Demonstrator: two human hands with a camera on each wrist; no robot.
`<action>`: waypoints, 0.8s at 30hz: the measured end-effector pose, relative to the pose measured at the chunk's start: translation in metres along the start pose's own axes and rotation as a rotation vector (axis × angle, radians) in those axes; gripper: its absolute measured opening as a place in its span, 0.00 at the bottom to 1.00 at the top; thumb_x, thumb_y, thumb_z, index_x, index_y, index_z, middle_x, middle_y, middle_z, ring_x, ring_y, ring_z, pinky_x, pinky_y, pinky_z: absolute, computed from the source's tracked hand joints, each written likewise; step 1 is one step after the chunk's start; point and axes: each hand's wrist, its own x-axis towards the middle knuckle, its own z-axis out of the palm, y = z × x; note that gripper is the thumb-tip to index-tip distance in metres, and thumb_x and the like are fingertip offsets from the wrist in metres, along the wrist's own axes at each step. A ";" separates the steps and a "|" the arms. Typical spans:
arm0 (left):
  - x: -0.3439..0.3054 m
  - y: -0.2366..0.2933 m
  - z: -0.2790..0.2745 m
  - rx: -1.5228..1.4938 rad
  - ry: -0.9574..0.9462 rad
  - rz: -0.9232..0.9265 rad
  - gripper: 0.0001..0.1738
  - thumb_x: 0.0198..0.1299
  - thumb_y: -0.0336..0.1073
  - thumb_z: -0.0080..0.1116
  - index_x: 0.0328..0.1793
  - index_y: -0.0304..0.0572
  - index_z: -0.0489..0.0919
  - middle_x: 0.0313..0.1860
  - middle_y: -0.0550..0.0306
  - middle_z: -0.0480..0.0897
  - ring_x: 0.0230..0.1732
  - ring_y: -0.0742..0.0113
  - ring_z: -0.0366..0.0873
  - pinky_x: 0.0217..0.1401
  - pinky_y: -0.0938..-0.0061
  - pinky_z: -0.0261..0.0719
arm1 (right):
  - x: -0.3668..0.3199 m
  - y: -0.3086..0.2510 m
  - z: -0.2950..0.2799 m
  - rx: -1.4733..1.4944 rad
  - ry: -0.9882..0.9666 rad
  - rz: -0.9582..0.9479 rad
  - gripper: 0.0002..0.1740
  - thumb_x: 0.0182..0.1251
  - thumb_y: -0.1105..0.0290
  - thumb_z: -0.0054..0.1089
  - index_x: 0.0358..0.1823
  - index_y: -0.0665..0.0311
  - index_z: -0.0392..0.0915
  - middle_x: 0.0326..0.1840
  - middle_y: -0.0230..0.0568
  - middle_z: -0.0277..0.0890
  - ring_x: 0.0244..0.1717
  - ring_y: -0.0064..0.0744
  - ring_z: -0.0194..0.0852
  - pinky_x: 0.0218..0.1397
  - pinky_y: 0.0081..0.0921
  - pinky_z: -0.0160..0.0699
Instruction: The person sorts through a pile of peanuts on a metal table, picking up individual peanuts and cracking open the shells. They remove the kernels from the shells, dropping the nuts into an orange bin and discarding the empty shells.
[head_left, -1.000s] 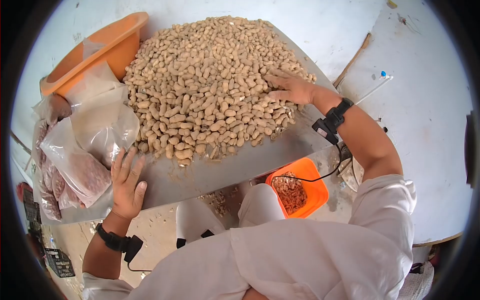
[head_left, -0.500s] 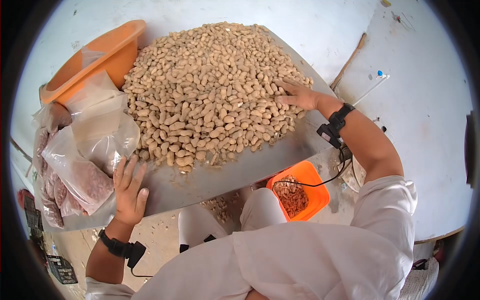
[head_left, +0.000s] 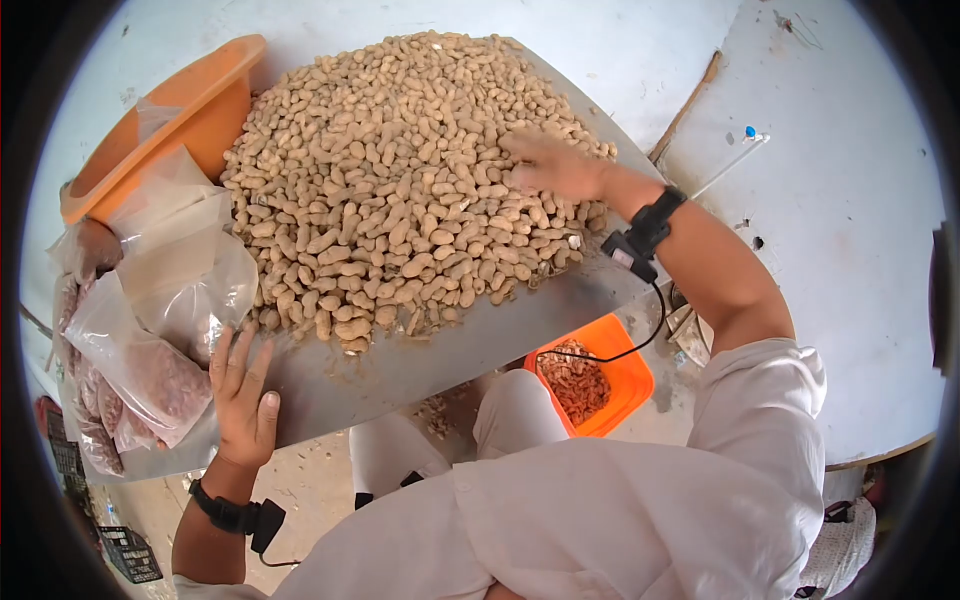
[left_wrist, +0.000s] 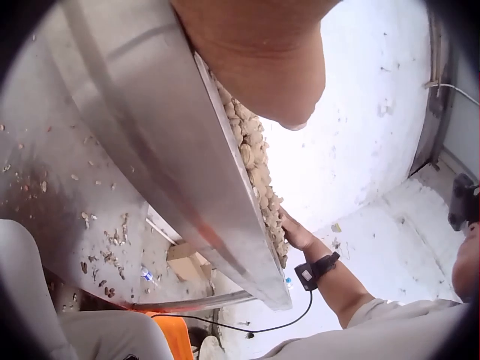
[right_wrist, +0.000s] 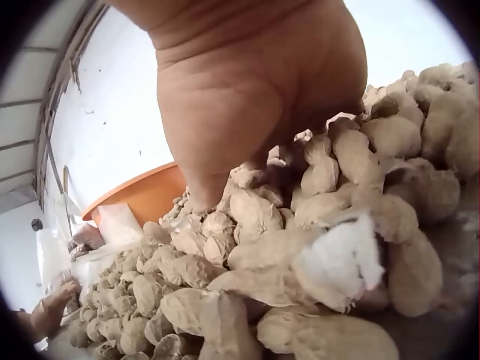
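Unshelled peanuts (head_left: 370,190) form a heap on the tabletop (head_left: 430,360), long axes mixed. Right hand (head_left: 560,168), nearer: grip spread, touching the heap's right side; most peanuts lie left. Left hand (head_left: 242,410): grip unclosed, fingers straight, beside plastic bag (head_left: 150,375).

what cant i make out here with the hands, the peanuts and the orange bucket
- Right hand: head view, motion blur smears its fingers; right wrist view, its palm hides most of the fingers and the peanuts under them.
- Left hand: left wrist view, cut off by the top edge.
- Orange bucket: left wrist view, mostly hidden by a knee and the bottom edge.
- Reddish bits in it: head view, too small to count.
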 end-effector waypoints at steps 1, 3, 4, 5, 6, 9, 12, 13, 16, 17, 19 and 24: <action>0.000 -0.001 0.001 -0.003 -0.002 0.003 0.30 0.67 0.50 0.35 0.62 0.34 0.72 0.67 0.40 0.65 0.72 0.38 0.51 0.72 0.52 0.46 | 0.001 0.012 -0.008 0.046 0.042 -0.011 0.40 0.66 0.40 0.40 0.74 0.54 0.48 0.78 0.51 0.33 0.77 0.49 0.32 0.76 0.41 0.37; 0.001 -0.002 0.001 -0.012 0.000 0.010 0.30 0.67 0.51 0.35 0.61 0.34 0.72 0.67 0.39 0.65 0.71 0.37 0.51 0.72 0.52 0.46 | 0.009 0.063 -0.015 0.246 0.088 0.119 0.43 0.65 0.37 0.41 0.74 0.56 0.48 0.78 0.50 0.33 0.78 0.48 0.29 0.77 0.40 0.35; 0.001 -0.002 0.000 -0.019 0.005 0.011 0.30 0.67 0.51 0.35 0.61 0.34 0.72 0.67 0.39 0.65 0.71 0.37 0.51 0.72 0.52 0.46 | 0.008 0.080 -0.018 0.211 0.108 0.216 0.45 0.64 0.36 0.41 0.74 0.57 0.48 0.78 0.51 0.34 0.78 0.47 0.30 0.77 0.40 0.36; 0.001 -0.002 0.000 -0.025 0.013 0.009 0.30 0.67 0.51 0.35 0.61 0.33 0.72 0.67 0.39 0.65 0.71 0.37 0.52 0.72 0.52 0.47 | 0.006 0.094 -0.021 0.171 0.129 0.309 0.46 0.63 0.35 0.42 0.73 0.59 0.48 0.77 0.51 0.35 0.78 0.46 0.30 0.77 0.40 0.36; 0.001 -0.001 -0.001 -0.029 0.012 0.006 0.30 0.67 0.51 0.35 0.61 0.33 0.72 0.67 0.39 0.65 0.71 0.37 0.52 0.71 0.52 0.47 | 0.007 0.110 -0.018 0.158 0.155 0.347 0.46 0.63 0.37 0.44 0.73 0.61 0.49 0.76 0.52 0.40 0.76 0.47 0.36 0.75 0.40 0.41; 0.003 -0.002 -0.002 -0.041 0.015 -0.006 0.30 0.67 0.51 0.36 0.60 0.33 0.72 0.66 0.38 0.66 0.71 0.37 0.53 0.71 0.51 0.48 | 0.016 0.150 -0.007 0.267 0.091 0.438 0.46 0.63 0.38 0.46 0.73 0.62 0.49 0.75 0.52 0.46 0.75 0.47 0.43 0.74 0.40 0.46; 0.003 -0.003 -0.003 -0.056 0.019 -0.014 0.30 0.67 0.51 0.37 0.60 0.32 0.73 0.66 0.38 0.66 0.71 0.37 0.53 0.71 0.51 0.49 | 0.016 0.149 -0.001 0.333 0.016 0.469 0.45 0.64 0.39 0.46 0.73 0.62 0.50 0.73 0.52 0.50 0.74 0.46 0.45 0.73 0.38 0.46; 0.003 -0.003 -0.003 -0.059 0.019 -0.015 0.30 0.67 0.51 0.37 0.60 0.32 0.73 0.66 0.38 0.66 0.71 0.37 0.53 0.71 0.51 0.49 | 0.013 0.145 0.002 0.339 0.001 0.472 0.44 0.64 0.40 0.45 0.73 0.63 0.50 0.73 0.52 0.51 0.74 0.45 0.45 0.73 0.37 0.46; 0.002 -0.004 -0.002 -0.063 0.017 -0.011 0.29 0.66 0.50 0.37 0.60 0.32 0.73 0.66 0.38 0.66 0.71 0.37 0.53 0.71 0.52 0.50 | -0.006 0.126 -0.010 0.258 -0.077 0.471 0.42 0.65 0.42 0.45 0.71 0.64 0.53 0.72 0.51 0.54 0.73 0.44 0.48 0.72 0.35 0.48; 0.003 -0.005 -0.001 -0.066 0.017 -0.006 0.29 0.66 0.50 0.38 0.60 0.32 0.73 0.66 0.38 0.66 0.71 0.37 0.54 0.71 0.52 0.50 | -0.012 0.121 -0.018 0.264 -0.099 0.469 0.42 0.66 0.42 0.45 0.71 0.64 0.53 0.72 0.51 0.53 0.73 0.44 0.49 0.72 0.35 0.48; 0.003 -0.005 0.000 -0.051 0.014 -0.005 0.29 0.66 0.49 0.38 0.61 0.33 0.72 0.66 0.39 0.66 0.71 0.38 0.54 0.71 0.52 0.50 | -0.021 0.115 -0.027 0.280 -0.146 0.468 0.40 0.66 0.42 0.44 0.71 0.63 0.54 0.72 0.51 0.53 0.72 0.43 0.50 0.72 0.34 0.49; 0.000 -0.002 -0.001 -0.062 0.039 -0.011 0.28 0.66 0.48 0.38 0.62 0.34 0.72 0.66 0.39 0.65 0.70 0.38 0.54 0.71 0.53 0.50 | -0.033 0.105 -0.009 0.393 -0.018 0.444 0.44 0.63 0.38 0.47 0.72 0.60 0.54 0.72 0.51 0.53 0.74 0.44 0.45 0.75 0.37 0.41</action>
